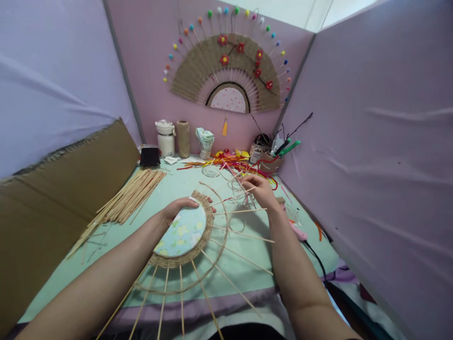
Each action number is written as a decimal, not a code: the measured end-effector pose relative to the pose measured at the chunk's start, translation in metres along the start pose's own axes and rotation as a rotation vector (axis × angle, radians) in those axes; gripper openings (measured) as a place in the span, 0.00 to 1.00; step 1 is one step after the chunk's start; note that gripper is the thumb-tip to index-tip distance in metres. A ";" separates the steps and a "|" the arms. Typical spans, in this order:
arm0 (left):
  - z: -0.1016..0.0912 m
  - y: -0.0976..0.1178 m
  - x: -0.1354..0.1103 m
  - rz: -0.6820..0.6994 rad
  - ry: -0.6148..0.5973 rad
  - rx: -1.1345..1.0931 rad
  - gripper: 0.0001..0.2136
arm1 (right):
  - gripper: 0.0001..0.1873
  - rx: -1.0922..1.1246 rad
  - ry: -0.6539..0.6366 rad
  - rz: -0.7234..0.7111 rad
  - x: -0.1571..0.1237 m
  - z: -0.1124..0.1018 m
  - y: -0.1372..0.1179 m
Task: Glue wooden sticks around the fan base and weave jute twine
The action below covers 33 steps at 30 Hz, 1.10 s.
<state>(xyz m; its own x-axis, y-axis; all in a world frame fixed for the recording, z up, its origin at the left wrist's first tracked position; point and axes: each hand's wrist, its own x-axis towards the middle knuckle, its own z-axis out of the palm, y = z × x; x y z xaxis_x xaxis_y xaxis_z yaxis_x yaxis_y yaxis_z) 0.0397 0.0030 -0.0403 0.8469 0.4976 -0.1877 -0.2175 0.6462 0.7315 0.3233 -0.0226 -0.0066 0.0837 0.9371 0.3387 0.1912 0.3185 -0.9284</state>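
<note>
My left hand (177, 208) grips a half-round fan frame (187, 231) by its upper end, thumb on the pale blue flowered face and fingertips showing behind the rim. A woven twine band (177, 259) edges the curve. Thin wooden sticks (242, 259) radiate from it, and a separate arc of twine (225, 236) runs across them farther out. My right hand (260, 189) is closed in a pinch by the tips of the upper sticks. Loose twine (238, 189) hangs in loops close to its fingers; the pinched strand itself is hard to make out.
Bundled wooden sticks (132, 193) lie at left beside a cardboard panel (71, 189). Behind are a white jar (165, 139), a brown twine spool (183, 139), coloured fuzzy stems (233, 163) and a tool holder (272, 163). A pink glue gun (299, 231) with a black cord lies right. A finished fan (198, 66) hangs on the wall.
</note>
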 end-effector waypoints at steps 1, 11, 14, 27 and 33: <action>-0.001 -0.002 0.001 -0.004 0.013 -0.011 0.20 | 0.09 -0.014 -0.003 -0.006 0.001 -0.002 -0.001; 0.005 -0.003 0.001 -0.083 0.108 0.045 0.19 | 0.10 -0.001 0.200 -0.074 0.011 -0.011 0.016; 0.008 -0.004 0.002 -0.090 0.111 0.064 0.15 | 0.09 0.016 0.213 -0.088 0.012 -0.010 0.015; -0.008 -0.010 0.005 -0.137 0.156 0.095 0.06 | 0.13 0.092 0.184 -0.084 0.034 -0.011 0.022; -0.006 -0.010 0.006 -0.110 0.167 0.129 0.08 | 0.12 0.110 0.110 0.048 0.036 0.028 0.037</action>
<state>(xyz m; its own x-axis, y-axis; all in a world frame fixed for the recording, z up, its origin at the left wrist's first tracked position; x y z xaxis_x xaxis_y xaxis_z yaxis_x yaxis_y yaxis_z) 0.0438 0.0025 -0.0525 0.7674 0.5240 -0.3693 -0.0552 0.6280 0.7763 0.3061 0.0265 -0.0328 0.1981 0.9324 0.3023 0.0768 0.2927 -0.9531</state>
